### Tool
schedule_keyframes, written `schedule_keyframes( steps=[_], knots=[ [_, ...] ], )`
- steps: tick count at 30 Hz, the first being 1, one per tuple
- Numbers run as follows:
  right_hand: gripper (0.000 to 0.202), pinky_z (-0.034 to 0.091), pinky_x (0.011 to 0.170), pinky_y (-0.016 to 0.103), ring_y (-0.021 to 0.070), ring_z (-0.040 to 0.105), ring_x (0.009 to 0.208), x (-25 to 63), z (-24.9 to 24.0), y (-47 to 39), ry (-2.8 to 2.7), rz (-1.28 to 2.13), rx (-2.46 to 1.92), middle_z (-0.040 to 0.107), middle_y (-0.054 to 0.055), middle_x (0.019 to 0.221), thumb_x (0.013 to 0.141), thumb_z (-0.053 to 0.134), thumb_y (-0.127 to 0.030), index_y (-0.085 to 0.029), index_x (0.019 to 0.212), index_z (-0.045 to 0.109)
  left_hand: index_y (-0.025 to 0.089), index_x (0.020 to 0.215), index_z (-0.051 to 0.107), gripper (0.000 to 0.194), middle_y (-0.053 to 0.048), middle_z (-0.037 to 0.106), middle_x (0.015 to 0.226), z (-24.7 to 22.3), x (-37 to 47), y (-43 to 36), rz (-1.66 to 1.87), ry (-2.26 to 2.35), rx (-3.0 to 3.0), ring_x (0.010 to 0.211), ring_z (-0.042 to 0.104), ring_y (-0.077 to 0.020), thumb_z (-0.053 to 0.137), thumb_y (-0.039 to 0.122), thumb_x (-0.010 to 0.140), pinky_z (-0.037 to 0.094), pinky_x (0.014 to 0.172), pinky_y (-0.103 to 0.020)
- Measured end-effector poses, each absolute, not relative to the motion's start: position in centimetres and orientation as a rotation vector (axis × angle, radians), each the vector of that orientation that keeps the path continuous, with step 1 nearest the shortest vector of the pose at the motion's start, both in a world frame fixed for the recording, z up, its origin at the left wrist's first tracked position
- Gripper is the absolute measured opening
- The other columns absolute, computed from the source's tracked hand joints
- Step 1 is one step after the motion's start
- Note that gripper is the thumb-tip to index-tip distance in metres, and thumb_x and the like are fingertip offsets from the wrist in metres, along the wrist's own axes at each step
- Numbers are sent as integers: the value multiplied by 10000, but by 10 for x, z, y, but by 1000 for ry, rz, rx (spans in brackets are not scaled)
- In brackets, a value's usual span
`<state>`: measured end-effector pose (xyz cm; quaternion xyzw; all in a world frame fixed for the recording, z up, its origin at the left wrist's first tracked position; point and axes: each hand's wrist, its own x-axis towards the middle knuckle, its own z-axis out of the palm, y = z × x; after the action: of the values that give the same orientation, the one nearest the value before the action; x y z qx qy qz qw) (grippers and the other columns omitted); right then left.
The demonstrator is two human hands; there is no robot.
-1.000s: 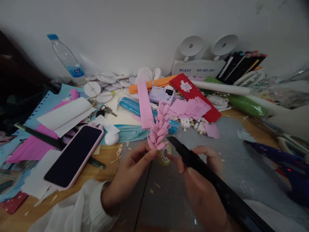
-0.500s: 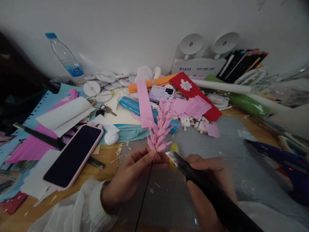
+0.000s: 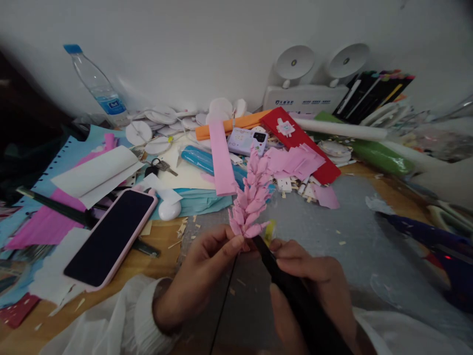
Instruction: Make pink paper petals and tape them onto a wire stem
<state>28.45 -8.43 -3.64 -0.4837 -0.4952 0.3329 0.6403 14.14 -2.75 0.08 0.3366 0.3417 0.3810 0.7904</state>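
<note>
Pink paper petals form a flower spike (image 3: 251,202) on a thin dark stem (image 3: 223,301). My left hand (image 3: 207,271) pinches its base between thumb and fingers. My right hand (image 3: 310,281) is closed around a long black tool (image 3: 295,301), whose kind I cannot make out. The tool's narrow tip reaches the lowest petals, close to my left fingertips. Just behind that tip shows a yellowish strip (image 3: 271,230), partly hidden by my right fingers.
Pink paper pieces (image 3: 295,160) and a pink strip (image 3: 222,162) lie behind the flower. A phone (image 3: 111,239) rests at left, with a water bottle (image 3: 98,84) beyond. At right lies a dark blue glue gun (image 3: 436,246) with a red light, beside the grey mat (image 3: 354,276).
The tool's tip has moved left and now meets the flower's base; its pale flat end no longer shows. My right hand came closer to the left. The flower shifted slightly right.
</note>
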Motion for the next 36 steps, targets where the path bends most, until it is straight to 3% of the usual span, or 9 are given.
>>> schedule_keyframes(
  steps=[2, 6, 9, 12, 31, 36],
  knots=[
    [301, 513, 748, 433, 253, 642, 894, 285, -32, -81, -1259, 656, -1079, 655, 28, 881, 753, 606, -96, -324, 949, 595, 146, 858, 689, 145, -58, 683, 909, 2, 142, -28, 814, 754, 712, 923, 619, -193, 640, 281, 840, 466, 896, -325],
    [239, 527, 595, 332, 199, 650, 714, 288, -21, -75, -1454, 642, -1101, 651, 14, 753, 719, 607, -36, -259, 803, 634, 139, 846, 683, 151, -64, 676, 907, 2, 143, -30, 809, 774, 678, 909, 617, -189, 656, 286, 827, 470, 885, -322],
    [304, 523, 581, 344, 207, 639, 710, 285, -16, -74, -1444, 597, -1085, 629, 7, 753, 683, 598, -33, -271, 872, 597, 136, 804, 672, 146, -53, 662, 876, 2, 143, -30, 809, 754, 643, 889, 612, -178, 666, 281, 819, 480, 868, -311],
    [235, 502, 543, 345, 204, 619, 664, 277, -12, -75, -1423, 546, -1148, 590, 6, 723, 692, 577, -80, -276, 822, 579, 136, 818, 674, 139, -49, 653, 877, 2, 143, -30, 806, 749, 609, 887, 607, -169, 676, 275, 812, 480, 867, -302],
    [297, 501, 626, 350, 210, 623, 721, 271, -14, -73, -1363, 423, -1121, 572, -2, 738, 687, 546, -52, -279, 878, 537, 145, 883, 695, 126, -59, 690, 928, 2, 144, -27, 774, 714, 553, 960, 616, -179, 625, 244, 851, 452, 916, -295],
    [232, 473, 643, 339, 204, 595, 781, 277, -22, -70, -1287, 497, -1173, 576, 17, 855, 748, 540, -113, -268, 919, 518, 132, 776, 677, 227, -28, 643, 757, -2, 138, -20, 838, 993, 931, 731, 568, -141, 644, 352, 820, 443, 689, -233]
  ],
)
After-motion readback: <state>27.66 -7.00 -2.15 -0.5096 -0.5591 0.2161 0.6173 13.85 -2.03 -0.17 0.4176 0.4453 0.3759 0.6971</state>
